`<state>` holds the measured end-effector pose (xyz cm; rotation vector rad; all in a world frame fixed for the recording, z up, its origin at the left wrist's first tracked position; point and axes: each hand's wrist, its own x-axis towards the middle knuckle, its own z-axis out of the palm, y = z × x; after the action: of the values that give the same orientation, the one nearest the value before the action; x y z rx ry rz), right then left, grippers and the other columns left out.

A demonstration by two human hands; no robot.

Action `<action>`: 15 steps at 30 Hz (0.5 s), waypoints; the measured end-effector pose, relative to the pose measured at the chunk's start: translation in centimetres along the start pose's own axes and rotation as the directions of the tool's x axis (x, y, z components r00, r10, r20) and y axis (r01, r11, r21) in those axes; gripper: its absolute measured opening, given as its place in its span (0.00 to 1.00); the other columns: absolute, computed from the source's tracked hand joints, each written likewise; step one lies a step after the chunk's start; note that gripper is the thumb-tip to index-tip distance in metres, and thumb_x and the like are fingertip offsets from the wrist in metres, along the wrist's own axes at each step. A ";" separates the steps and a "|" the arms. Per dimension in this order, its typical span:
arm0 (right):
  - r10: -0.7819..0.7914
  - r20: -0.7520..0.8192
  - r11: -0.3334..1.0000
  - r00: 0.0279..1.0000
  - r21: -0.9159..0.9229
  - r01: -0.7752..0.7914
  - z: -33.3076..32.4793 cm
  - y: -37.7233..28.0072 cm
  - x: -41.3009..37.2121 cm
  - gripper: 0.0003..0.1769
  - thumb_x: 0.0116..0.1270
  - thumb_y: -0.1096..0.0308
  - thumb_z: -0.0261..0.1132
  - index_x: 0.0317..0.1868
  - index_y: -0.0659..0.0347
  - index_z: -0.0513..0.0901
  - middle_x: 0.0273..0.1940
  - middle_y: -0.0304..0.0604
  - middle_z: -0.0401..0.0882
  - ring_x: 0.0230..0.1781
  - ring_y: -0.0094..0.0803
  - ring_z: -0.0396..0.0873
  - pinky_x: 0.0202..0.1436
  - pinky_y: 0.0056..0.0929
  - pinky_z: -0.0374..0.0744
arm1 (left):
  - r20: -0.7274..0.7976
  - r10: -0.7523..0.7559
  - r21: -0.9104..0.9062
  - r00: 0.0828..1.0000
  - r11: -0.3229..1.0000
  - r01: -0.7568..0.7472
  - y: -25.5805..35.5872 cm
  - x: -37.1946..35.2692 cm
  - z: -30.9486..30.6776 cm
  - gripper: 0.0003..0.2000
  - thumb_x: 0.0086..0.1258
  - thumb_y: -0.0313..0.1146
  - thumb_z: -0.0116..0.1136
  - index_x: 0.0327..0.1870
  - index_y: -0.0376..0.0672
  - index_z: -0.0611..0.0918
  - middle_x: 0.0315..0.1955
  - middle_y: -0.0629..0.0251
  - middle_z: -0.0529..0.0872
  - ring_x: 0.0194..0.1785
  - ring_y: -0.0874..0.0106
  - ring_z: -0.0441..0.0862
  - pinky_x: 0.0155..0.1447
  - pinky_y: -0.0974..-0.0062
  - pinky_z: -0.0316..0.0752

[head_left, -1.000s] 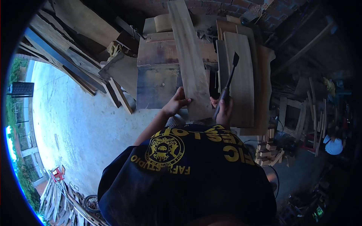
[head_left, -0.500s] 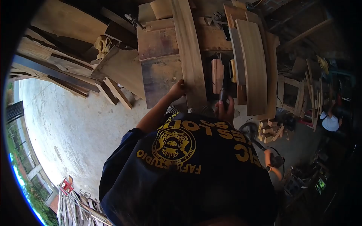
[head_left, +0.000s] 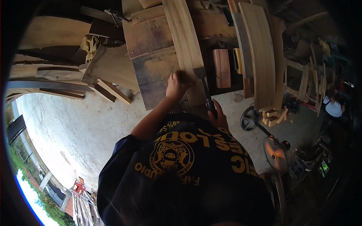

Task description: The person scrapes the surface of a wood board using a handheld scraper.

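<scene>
A long pale wooden board [head_left: 183,37] lies lengthwise on the workbench [head_left: 151,75], its near end close to my body. My left hand [head_left: 175,87] is closed at the board's left edge, around a dark lump I cannot make out. In my right hand [head_left: 218,117] is a dark scraper [head_left: 205,88], gripped by its handle at the board's right edge. Its wide flat blade overlaps the board, just right of my left hand.
Right of the board lie a reddish wood block [head_left: 222,68] and a yellow-edged piece [head_left: 237,61]. Long planks [head_left: 260,56] stand beyond them. A fan with an orange centre [head_left: 277,152] is at the right, near stacked offcuts [head_left: 273,116]. A person in white [head_left: 333,107] is farther right.
The scraper has swung left from beside the reddish block, and its blade now overlaps the board. My left hand stays by the board's left edge. The view has shifted.
</scene>
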<state>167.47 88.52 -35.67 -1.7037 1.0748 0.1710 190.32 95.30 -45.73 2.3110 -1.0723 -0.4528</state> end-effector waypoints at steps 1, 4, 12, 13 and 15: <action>0.049 0.029 0.999 0.998 0.013 -0.049 -0.2 -0.6 0.2 0.33 0.71 0.57 0.55 0.72 0.52 0.55 0.56 0.57 0.76 0.55 0.54 0.78 0.55 0.42 0.77 | 0.019 -0.107 -0.178 0.994 0.978 0.109 0.1 0.3 0.2 0.35 0.58 0.48 0.67 0.60 0.35 0.67 0.50 0.48 0.78 0.54 0.52 0.76 0.58 0.61 0.73; 0.036 0.043 0.999 0.998 0.015 -0.037 -0.2 -0.4 1.2 0.33 0.71 0.56 0.55 0.73 0.51 0.55 0.57 0.57 0.76 0.55 0.54 0.78 0.55 0.42 0.77 | 0.053 -0.227 -0.415 0.973 0.881 0.228 -0.7 2.6 1.1 0.34 0.58 0.45 0.69 0.60 0.33 0.67 0.49 0.46 0.78 0.54 0.52 0.76 0.59 0.62 0.72; -0.014 0.005 0.999 1.000 -0.050 0.015 0.2 0.4 0.2 0.34 0.72 0.53 0.55 0.73 0.51 0.54 0.57 0.58 0.76 0.55 0.54 0.78 0.55 0.43 0.78 | 0.111 -0.379 -0.504 0.919 0.775 0.381 -1.1 9.6 -0.4 0.28 0.59 0.40 0.68 0.55 0.31 0.73 0.44 0.45 0.83 0.49 0.53 0.82 0.53 0.63 0.76; -0.010 -0.020 0.998 1.000 -0.060 0.009 0.6 0.8 -0.1 0.34 0.71 0.53 0.56 0.73 0.50 0.55 0.54 0.58 0.78 0.53 0.52 0.79 0.53 0.42 0.77 | 0.149 -0.359 -0.468 0.921 0.795 0.386 -1.2 9.7 -0.7 0.27 0.60 0.40 0.67 0.55 0.31 0.73 0.44 0.44 0.83 0.50 0.52 0.81 0.53 0.63 0.76; 0.124 0.019 0.992 0.992 -0.032 -0.123 0.4 -0.1 -0.9 0.35 0.70 0.52 0.58 0.73 0.46 0.55 0.52 0.54 0.80 0.51 0.44 0.82 0.53 0.39 0.78 | 0.173 -0.338 -0.436 0.925 0.816 0.380 -1.4 9.5 -1.0 0.26 0.60 0.40 0.66 0.54 0.32 0.73 0.44 0.44 0.83 0.51 0.51 0.81 0.54 0.62 0.76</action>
<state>167.15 89.35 -35.20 -1.6600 1.1680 0.2851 197.61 88.96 -46.43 2.0615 -0.4755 -0.8640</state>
